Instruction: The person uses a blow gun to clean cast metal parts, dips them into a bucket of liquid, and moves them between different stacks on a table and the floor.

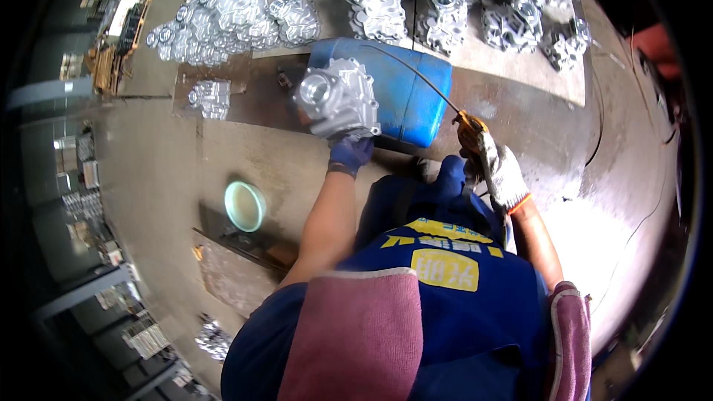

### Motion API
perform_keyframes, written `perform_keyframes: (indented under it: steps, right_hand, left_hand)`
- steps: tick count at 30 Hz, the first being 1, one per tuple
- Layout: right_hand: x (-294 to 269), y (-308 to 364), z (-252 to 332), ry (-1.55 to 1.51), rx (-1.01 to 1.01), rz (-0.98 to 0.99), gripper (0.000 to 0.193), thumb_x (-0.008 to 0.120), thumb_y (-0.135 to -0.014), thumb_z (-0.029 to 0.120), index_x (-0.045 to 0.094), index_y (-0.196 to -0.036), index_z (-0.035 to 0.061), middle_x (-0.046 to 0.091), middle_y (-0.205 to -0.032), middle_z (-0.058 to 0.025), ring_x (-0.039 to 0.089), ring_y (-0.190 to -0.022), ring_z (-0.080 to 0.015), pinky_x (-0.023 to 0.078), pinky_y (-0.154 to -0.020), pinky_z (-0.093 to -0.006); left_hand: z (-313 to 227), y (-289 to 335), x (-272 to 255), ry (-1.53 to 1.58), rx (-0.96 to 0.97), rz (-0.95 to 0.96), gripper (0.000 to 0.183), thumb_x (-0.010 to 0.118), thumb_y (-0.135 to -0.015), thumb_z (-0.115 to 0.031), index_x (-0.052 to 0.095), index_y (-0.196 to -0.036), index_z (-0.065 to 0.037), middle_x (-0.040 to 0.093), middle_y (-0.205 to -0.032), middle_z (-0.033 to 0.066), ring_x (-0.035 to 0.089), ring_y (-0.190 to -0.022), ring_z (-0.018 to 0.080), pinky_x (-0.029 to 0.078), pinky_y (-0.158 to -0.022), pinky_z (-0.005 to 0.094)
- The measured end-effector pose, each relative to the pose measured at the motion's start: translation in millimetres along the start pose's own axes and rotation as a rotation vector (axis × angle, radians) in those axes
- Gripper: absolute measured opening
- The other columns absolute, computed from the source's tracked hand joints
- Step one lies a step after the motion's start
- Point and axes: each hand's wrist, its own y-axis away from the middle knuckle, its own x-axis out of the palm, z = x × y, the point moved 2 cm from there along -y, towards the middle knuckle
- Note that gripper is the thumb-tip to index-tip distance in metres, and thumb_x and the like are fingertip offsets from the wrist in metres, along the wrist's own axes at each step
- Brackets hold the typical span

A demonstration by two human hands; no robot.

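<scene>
My left hand (pixel 351 154), in a blue-purple glove, grips the lower edge of a silver metal casting (pixel 343 101), a gearbox-like housing with a round bore. The casting is tilted over the left end of a blue plastic drum (pixel 416 96) lying on its side. In a white knit glove, my right hand (pixel 501 171) is closed around an orange-handled air blow gun (pixel 469 125). Its long thin nozzle reaches up and left across the drum, with the tip near the casting. My fingers under the casting are partly hidden.
Many similar castings (pixel 375 11) stand in rows on boards at the back. A single smaller casting (pixel 211 98) sits on the floor at left. A pale green bowl (pixel 245 206) is nearer, beside a dark metal plate (pixel 236 271). Thin cables (pixel 598 126) trail along the right.
</scene>
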Motion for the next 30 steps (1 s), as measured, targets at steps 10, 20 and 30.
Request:
perform_keyframes:
  steps: [10,20,30]
  right_hand:
    - [-34.9,27.0,-13.8,-0.123,0.104,-0.012,0.054,0.044,-0.096,0.053,0.055,-0.116,0.005,0.061,-0.075,-0.0089,0.056,-0.051,-0.0151,0.052,-0.048,-0.032]
    - [-113.2,54.6,-19.6,0.018,0.328,0.027,0.065,0.043,-0.09,0.067,0.053,-0.115,0.0075,0.061,-0.081,-0.0109,0.058,-0.057,-0.0205,0.053,-0.051,-0.036]
    - [-157.8,66.4,13.9,0.151,0.369,0.411,0.065,0.051,-0.089,0.062,0.048,-0.13,0.0116,0.06,-0.079,-0.0072,0.055,-0.06,-0.0159,0.047,-0.052,-0.0266]
  left_hand:
    - [31.0,23.8,-47.1,0.767,-0.594,-0.187,0.036,0.054,-0.094,-0.032,0.064,-0.111,-0.002,0.067,-0.107,0.0159,0.063,-0.095,0.0286,0.049,-0.083,0.0372]
    - [-0.6,-57.0,-201.6,0.795,-0.613,-0.404,0.043,0.076,-0.072,-0.027,0.066,-0.109,-0.007,0.068,-0.108,0.0169,0.064,-0.102,0.032,0.049,-0.087,0.0377]
    - [-166.6,185.9,-200.6,0.517,-0.821,-0.658,0.032,0.072,-0.068,-0.021,0.067,-0.097,-0.009,0.067,-0.094,0.0182,0.064,-0.09,0.038,0.052,-0.08,0.045]
